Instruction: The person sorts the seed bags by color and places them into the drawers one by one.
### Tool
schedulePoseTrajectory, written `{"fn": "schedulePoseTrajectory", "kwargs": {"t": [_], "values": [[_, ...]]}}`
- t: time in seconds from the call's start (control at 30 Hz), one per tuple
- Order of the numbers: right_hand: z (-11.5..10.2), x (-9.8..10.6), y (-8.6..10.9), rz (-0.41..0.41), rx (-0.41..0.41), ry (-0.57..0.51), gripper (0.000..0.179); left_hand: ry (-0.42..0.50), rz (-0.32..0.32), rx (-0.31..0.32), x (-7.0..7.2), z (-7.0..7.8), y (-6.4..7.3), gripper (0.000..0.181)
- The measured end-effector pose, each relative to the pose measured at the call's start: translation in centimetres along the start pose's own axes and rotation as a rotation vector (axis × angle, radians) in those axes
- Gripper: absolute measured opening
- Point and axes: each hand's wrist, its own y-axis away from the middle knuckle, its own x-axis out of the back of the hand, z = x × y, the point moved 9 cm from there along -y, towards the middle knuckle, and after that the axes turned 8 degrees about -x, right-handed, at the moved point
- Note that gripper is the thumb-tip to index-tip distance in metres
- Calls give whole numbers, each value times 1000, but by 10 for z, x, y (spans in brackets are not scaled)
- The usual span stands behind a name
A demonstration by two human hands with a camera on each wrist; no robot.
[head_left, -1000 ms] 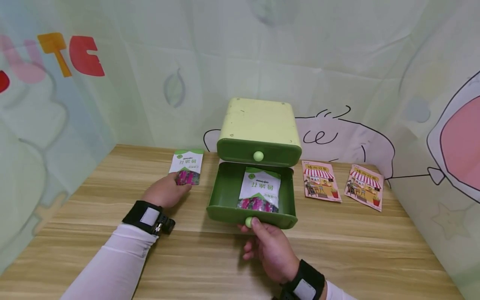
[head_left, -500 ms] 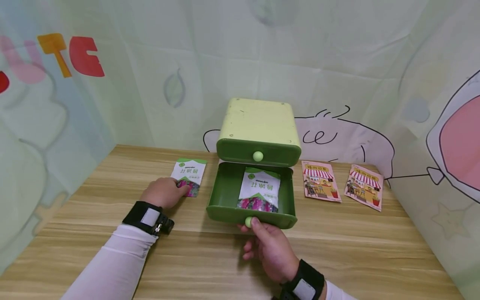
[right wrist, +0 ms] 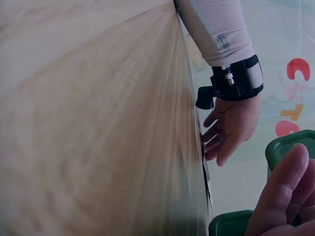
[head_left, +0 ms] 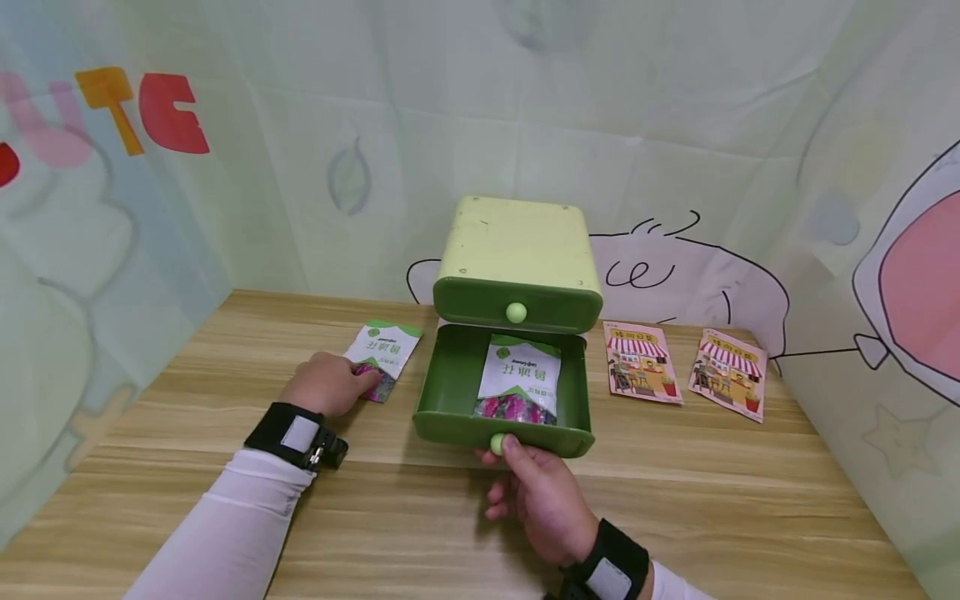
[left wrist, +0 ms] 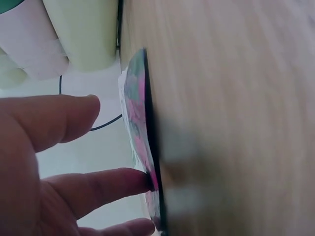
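My left hand point(head_left: 330, 385) touches a white and green seed packet point(head_left: 390, 343) with pink flowers, lying on the table left of the drawer box. In the left wrist view, fairly straight fingertips press the near edge of the packet point(left wrist: 137, 113), and the thumb stands apart from it. My right hand point(head_left: 543, 500) pinches the light green knob point(head_left: 498, 444) of the lower drawer point(head_left: 435, 425), which is pulled out. A matching packet point(head_left: 520, 375) lies in that drawer. Above it, the upper drawer point(head_left: 472, 305) sits closed in the cream box point(head_left: 517, 237).
Two pink packets with striped awnings lie right of the box, the nearer packet point(head_left: 643, 362) and the farther packet point(head_left: 731, 372). A printed cloth point(head_left: 300, 208) hangs behind and beside the wooden table point(head_left: 375, 517).
The left packet has slid nearer and turned clockwise under my left fingers, its far end swinging right. My right hand and the drawer have stayed in place.
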Motion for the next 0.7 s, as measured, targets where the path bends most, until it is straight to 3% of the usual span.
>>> {"fn": "schedulePoseTrajectory", "kwargs": {"t": [0.23,0.47,0.7], "values": [[-1,0,0,0,0,7,34,61,-17,32,-3,-4,1,53],[0,0,0,3,-3,4,34,61,-5,20,-2,-4,1,45],[0,1,0,3,0,7,35,88,-9,51,-4,-7,0,37]]}}
